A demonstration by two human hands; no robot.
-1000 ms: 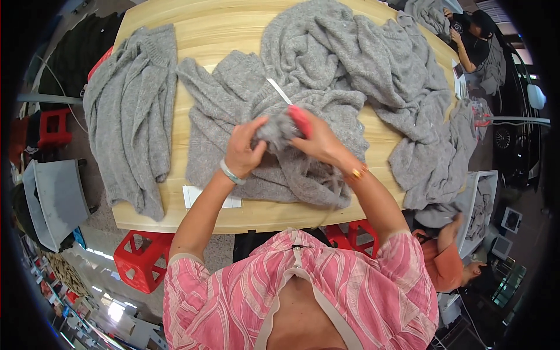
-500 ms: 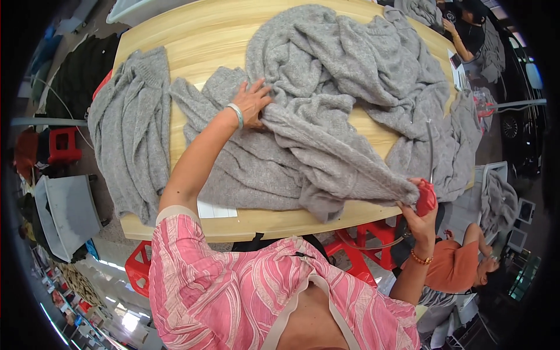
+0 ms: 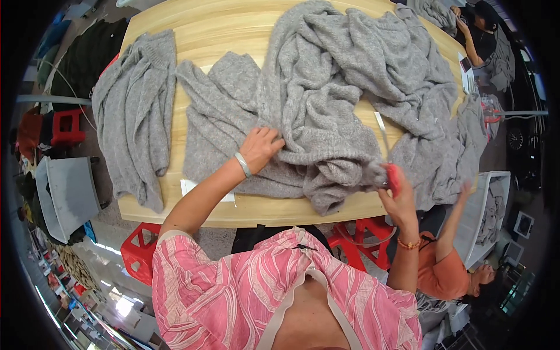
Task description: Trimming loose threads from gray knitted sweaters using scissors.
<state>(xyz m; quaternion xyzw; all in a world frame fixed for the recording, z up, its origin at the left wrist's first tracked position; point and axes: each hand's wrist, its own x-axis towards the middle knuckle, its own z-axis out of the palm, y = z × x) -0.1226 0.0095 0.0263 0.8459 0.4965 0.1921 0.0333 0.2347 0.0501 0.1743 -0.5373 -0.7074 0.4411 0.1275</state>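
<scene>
Grey knitted garment (image 3: 326, 111), soft fuzzy wool, lying bunched in a heap on the pale wooden table (image 3: 233, 26). Head view: the left hand (image 3: 261, 147) rests open, fingers spread flat on the knit near its lower fold; the right hand (image 3: 398, 195) is closed around red-handled scissors (image 3: 389, 163), blade up, at the garment's right edge. The knit looks light, limp and stretchy, best taken by a hem or fold rather than the loose middle. A second grey knitted piece (image 3: 137, 111) lies apart on the left; a white paper slip (image 3: 195, 189) sits at the table's near edge. Another person (image 3: 446, 262) in orange reaches up at lower right, close by the scissors.
</scene>
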